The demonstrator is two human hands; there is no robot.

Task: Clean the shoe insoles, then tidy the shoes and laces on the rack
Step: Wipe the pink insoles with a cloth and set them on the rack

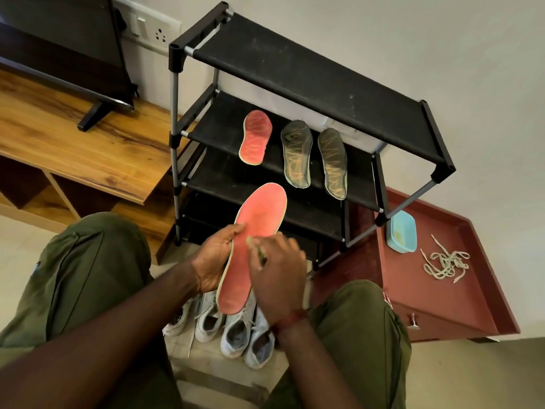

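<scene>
The red insole (261, 214) is up in our hands just in front of the shoe rack (309, 78), with its toe end toward the shelves. The rack is the largest thing here, and none of the shelves we can see holds a shoe. Against the rack's right foot lies a maroon tray (442, 299). On the floor in front of the rack, under our hands, four white sneakers (233, 329) stand side by side. On the rack's second shelf lie a second red insole (256, 137) and, to its right, two dark insoles (296, 156). Right of the rack, on the tray, sit a loose tangle of laces (445, 262) and a blue bowl (402, 231).

Our left hand (215, 261) grips the insole's edge, with the thumb over the top face. Our right hand (277, 273) curls its fingers around a small pale tool (249, 240), too blurred to name, and presses it against the insole.

We judge that three insoles are set aside and this is the last one being cleaned. The sneakers and laces are not yet on the rack.
</scene>
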